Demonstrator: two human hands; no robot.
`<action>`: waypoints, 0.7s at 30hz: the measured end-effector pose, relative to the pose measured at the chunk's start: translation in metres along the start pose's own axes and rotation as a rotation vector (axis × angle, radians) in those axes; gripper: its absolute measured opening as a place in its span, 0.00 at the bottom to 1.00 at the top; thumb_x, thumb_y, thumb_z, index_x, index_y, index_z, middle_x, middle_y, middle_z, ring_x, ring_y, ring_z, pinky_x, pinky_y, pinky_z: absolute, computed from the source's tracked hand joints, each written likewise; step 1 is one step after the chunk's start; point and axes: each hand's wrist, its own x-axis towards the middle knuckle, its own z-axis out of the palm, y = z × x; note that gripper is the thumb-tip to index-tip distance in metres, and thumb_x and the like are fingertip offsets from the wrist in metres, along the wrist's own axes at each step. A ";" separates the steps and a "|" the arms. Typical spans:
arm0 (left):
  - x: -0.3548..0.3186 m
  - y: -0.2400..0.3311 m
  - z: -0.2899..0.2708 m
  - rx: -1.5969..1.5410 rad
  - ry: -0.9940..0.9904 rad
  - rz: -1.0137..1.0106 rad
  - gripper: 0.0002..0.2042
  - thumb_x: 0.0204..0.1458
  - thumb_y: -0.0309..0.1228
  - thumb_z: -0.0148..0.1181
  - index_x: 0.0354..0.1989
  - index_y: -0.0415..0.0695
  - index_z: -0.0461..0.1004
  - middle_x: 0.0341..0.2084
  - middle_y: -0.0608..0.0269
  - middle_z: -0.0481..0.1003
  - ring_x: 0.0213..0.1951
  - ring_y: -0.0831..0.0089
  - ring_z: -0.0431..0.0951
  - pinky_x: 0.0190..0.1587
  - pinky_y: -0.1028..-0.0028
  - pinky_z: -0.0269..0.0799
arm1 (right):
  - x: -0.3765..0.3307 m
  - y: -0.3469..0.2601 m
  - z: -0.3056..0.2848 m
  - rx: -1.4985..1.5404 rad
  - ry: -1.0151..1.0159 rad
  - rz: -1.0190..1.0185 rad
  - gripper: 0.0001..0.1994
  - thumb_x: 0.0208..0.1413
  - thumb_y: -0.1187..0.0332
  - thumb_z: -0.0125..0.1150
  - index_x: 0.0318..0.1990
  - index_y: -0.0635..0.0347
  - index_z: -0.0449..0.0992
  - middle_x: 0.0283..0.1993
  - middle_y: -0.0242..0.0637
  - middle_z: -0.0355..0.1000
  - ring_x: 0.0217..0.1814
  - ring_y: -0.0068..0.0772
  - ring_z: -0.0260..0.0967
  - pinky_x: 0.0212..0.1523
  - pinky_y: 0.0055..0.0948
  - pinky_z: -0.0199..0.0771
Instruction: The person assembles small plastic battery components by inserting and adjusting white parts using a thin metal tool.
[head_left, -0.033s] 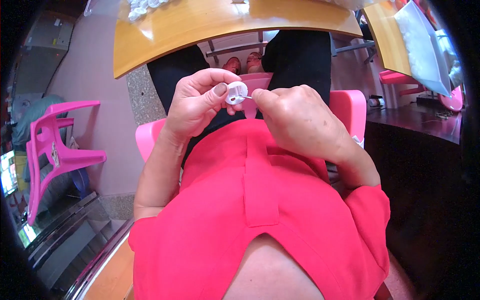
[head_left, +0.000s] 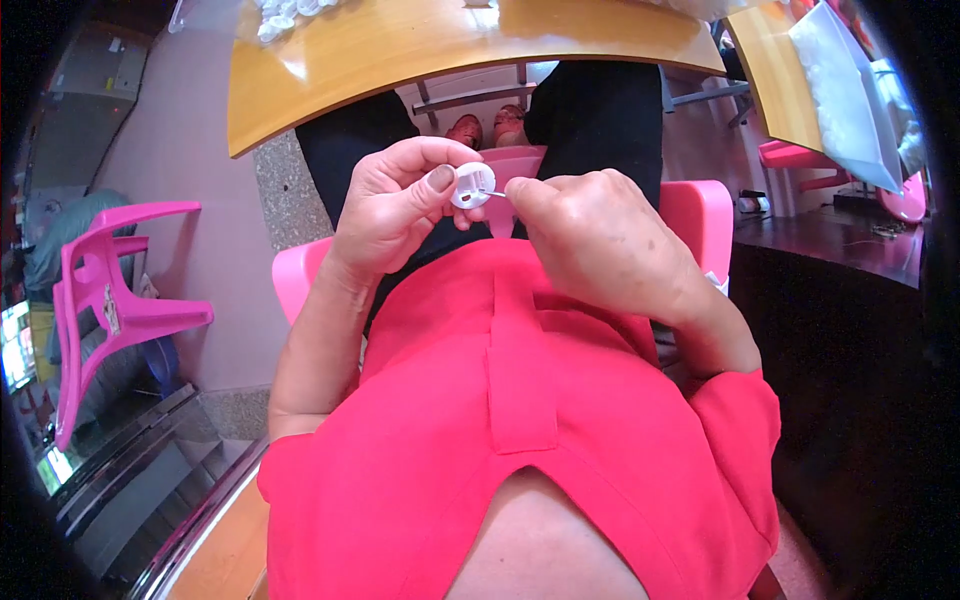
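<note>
Over my lap, my left hand (head_left: 405,200) pinches a small round white plastic part (head_left: 466,192) between thumb and fingers. Its open, hollow side faces me, and a tiny brownish piece shows inside near the lower edge. From the right, my right hand (head_left: 590,220) is closed around a thin metal tool (head_left: 495,194), most of which the fingers hide. The tool's tip reaches into the hollow of the white part; whether it touches the brownish piece I cannot tell.
A wooden table (head_left: 480,45) stands ahead, with a pile of small white parts (head_left: 283,15) at its far left. To the right is a clear-sided container (head_left: 850,105) of white pieces. A pink plastic chair (head_left: 120,300) lies tipped at left; a dark surface (head_left: 830,240) is at right.
</note>
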 end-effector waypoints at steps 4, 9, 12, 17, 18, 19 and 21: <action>0.002 0.009 0.007 0.151 0.119 0.155 0.11 0.57 0.25 0.54 0.46 0.33 0.71 0.34 0.53 0.76 0.33 0.69 0.78 0.34 0.74 0.75 | -0.002 0.003 -0.004 0.003 0.048 0.011 0.03 0.45 0.80 0.54 0.28 0.66 0.68 0.21 0.47 0.70 0.26 0.50 0.72 0.25 0.41 0.71; 0.041 0.098 -0.011 0.761 0.439 0.851 0.14 0.57 0.23 0.53 0.51 0.33 0.70 0.43 0.51 0.75 0.44 0.64 0.76 0.47 0.67 0.73 | -0.003 0.015 -0.006 0.041 0.123 0.016 0.02 0.46 0.79 0.55 0.26 0.66 0.68 0.22 0.49 0.70 0.26 0.52 0.72 0.27 0.43 0.72; 0.100 0.180 -0.012 1.010 0.626 1.082 0.13 0.54 0.25 0.60 0.47 0.33 0.74 0.41 0.56 0.77 0.40 0.72 0.77 0.45 0.77 0.71 | -0.004 0.017 -0.007 0.052 0.145 0.038 0.03 0.46 0.78 0.55 0.25 0.66 0.67 0.22 0.49 0.70 0.26 0.53 0.71 0.28 0.44 0.72; 0.159 0.229 -0.052 1.699 0.892 0.892 0.23 0.51 0.41 0.64 0.51 0.40 0.73 0.41 0.54 0.77 0.38 0.71 0.77 0.45 0.76 0.71 | -0.002 0.014 -0.011 0.027 0.067 0.036 0.04 0.45 0.77 0.55 0.24 0.65 0.67 0.23 0.50 0.71 0.28 0.53 0.72 0.30 0.44 0.72; 0.166 0.202 -0.041 1.835 0.754 0.976 0.19 0.50 0.36 0.65 0.49 0.42 0.75 0.39 0.54 0.77 0.38 0.70 0.77 0.43 0.74 0.72 | -0.002 0.018 -0.016 0.019 -0.042 0.113 0.07 0.43 0.74 0.54 0.28 0.68 0.75 0.27 0.55 0.74 0.33 0.52 0.76 0.35 0.44 0.76; 0.170 0.181 -0.047 1.862 0.464 1.285 0.13 0.50 0.30 0.64 0.44 0.42 0.76 0.38 0.56 0.77 0.34 0.71 0.77 0.38 0.74 0.73 | -0.001 0.020 -0.016 0.017 -0.030 0.119 0.07 0.43 0.74 0.54 0.28 0.68 0.75 0.27 0.55 0.74 0.33 0.52 0.76 0.35 0.44 0.76; 0.158 0.113 -0.017 1.497 0.257 0.925 0.06 0.46 0.22 0.63 0.34 0.40 0.76 0.31 0.55 0.77 0.29 0.66 0.79 0.31 0.73 0.74 | -0.003 0.024 -0.012 0.016 0.051 0.062 0.03 0.44 0.76 0.55 0.25 0.66 0.68 0.23 0.51 0.71 0.28 0.53 0.73 0.30 0.44 0.73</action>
